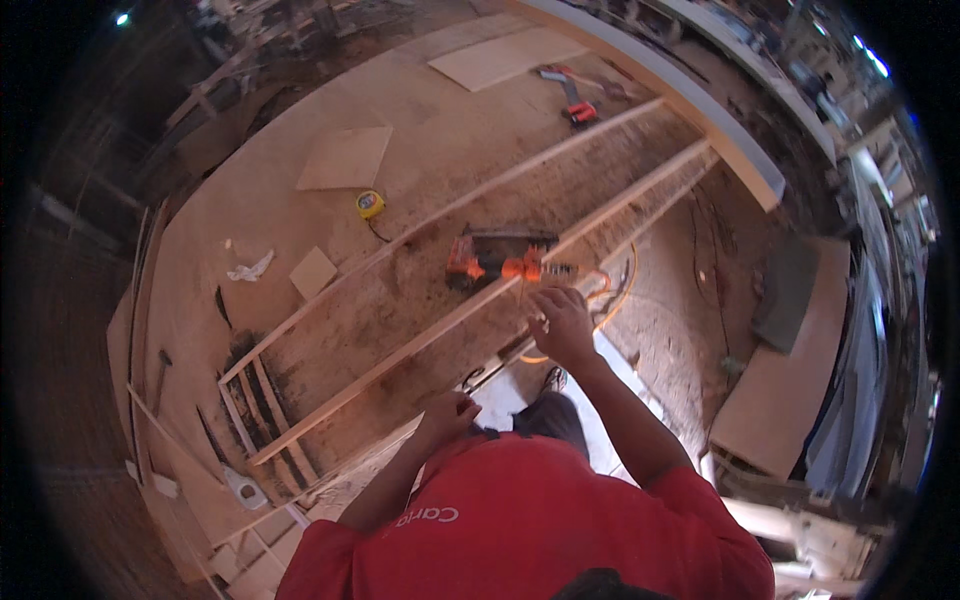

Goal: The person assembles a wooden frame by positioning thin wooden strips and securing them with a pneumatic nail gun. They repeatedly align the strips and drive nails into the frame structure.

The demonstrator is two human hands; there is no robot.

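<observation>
My right hand [563, 322] is over the near long wooden strip [400, 367], with its fingers curled together. Something small and pale shows at its fingertips, too small to name. Just beyond it lies an orange and black nail gun [490, 265], resting on the table and against that strip; I see no hand gripping it. My left hand [448, 414] is close to my body at the table's near edge, fingers bent inward. A small dark curved thing [473, 381] shows beside it; what the fingers hold, if anything, is hidden.
A far wooden strip [450, 212] runs beside the near one. Beyond it lie a yellow tape measure [370, 205], thin board pieces [345, 158] and a red-handled tool [578, 108]. A handsaw [243, 488] is at the left. An orange hose [628, 290] loops down at the right.
</observation>
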